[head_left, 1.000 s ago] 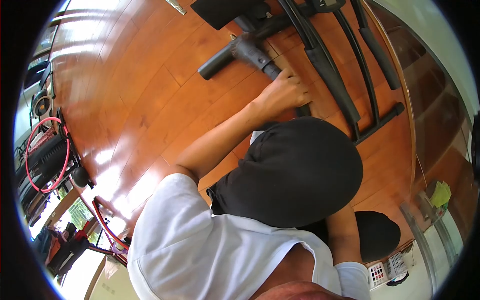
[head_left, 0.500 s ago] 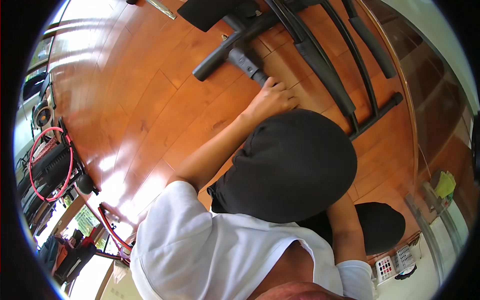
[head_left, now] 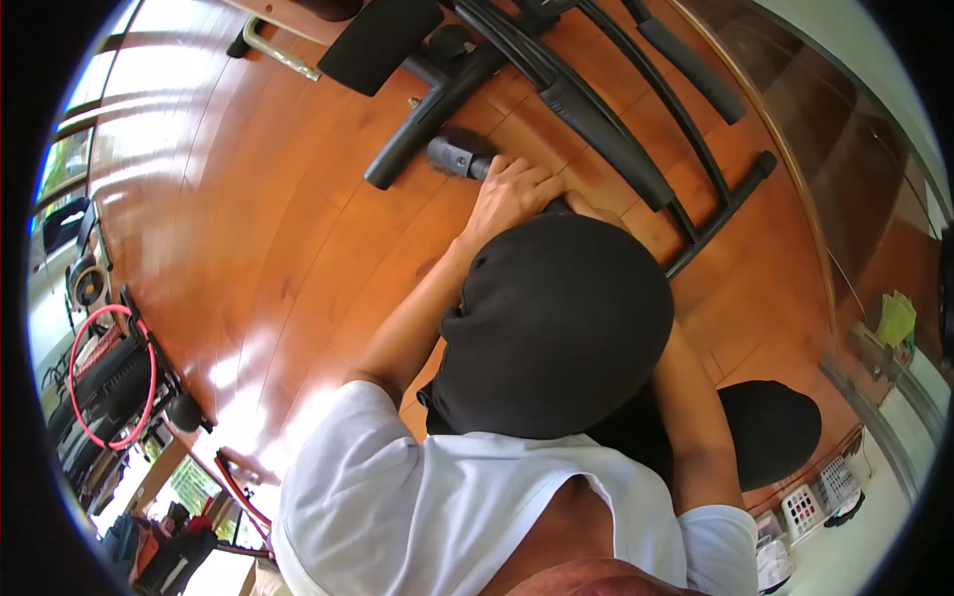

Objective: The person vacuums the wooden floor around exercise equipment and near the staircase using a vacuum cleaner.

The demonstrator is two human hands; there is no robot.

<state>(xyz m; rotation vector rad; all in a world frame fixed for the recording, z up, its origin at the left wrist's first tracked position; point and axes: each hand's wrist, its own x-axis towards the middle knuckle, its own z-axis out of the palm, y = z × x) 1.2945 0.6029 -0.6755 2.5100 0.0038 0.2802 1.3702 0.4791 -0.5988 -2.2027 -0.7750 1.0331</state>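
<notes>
Dark tool (head_left: 456, 156) in left grip (head_left: 511, 195), white basket (head_left: 801, 513), contents unclear

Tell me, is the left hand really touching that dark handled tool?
Touching. The head view shows it: the left hand is closed over the dark handled tool, whose thicker end sticks out past the knuckles, with no gap between.

No readable text, no legible labels or brands, no numbers, no signs

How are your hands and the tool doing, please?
Left hand gripping tool; right hand mostly behind knee. Tool's head near black frame. Knee hides tool's other end.
</notes>
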